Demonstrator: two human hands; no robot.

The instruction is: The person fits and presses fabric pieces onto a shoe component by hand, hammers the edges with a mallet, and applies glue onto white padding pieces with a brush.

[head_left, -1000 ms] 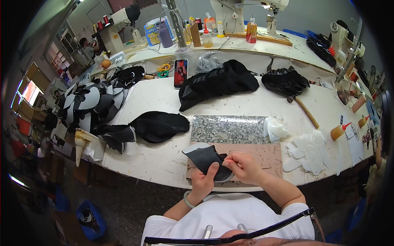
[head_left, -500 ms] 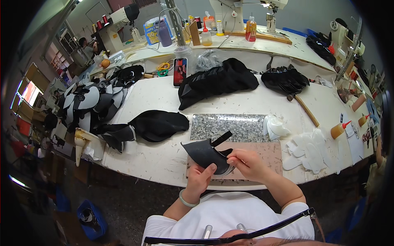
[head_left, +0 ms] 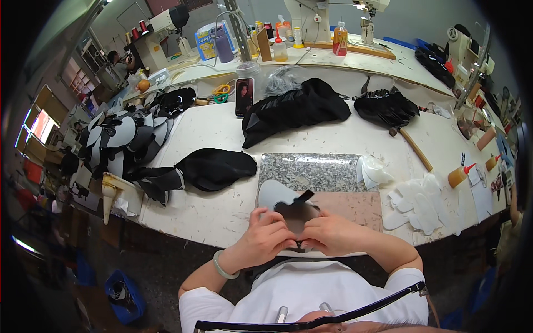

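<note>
Both hands hold a curved shoe upper [head_left: 300, 216] low over the table's front edge. Its light grey side [head_left: 273, 193] shows at the far left, its taupe inner side faces up, and a short black strap [head_left: 303, 196] sticks out. My left hand [head_left: 266, 236] pinches the near edge with thumb and fingers. Close beside it, my right hand [head_left: 330, 233] grips the same edge, the two thumbs almost meeting at a small dark spot. Fingertips are partly hidden. Beneath lie a pinkish board [head_left: 355, 211] and a speckled stone slab [head_left: 311, 169].
Black uppers [head_left: 216, 169] lie left, beside a grey-and-black pile [head_left: 116, 136]. Behind the slab sit a long black stack [head_left: 300, 111] and a phone [head_left: 244, 97]. To the right are a hammer [head_left: 415, 150], white cut pieces [head_left: 416, 205] and a red-tipped glue bottle [head_left: 461, 176].
The upper has been turned from its black outer side to its grey and taupe side. My left hand has come over its near edge, close to my right. The phone's picture differs.
</note>
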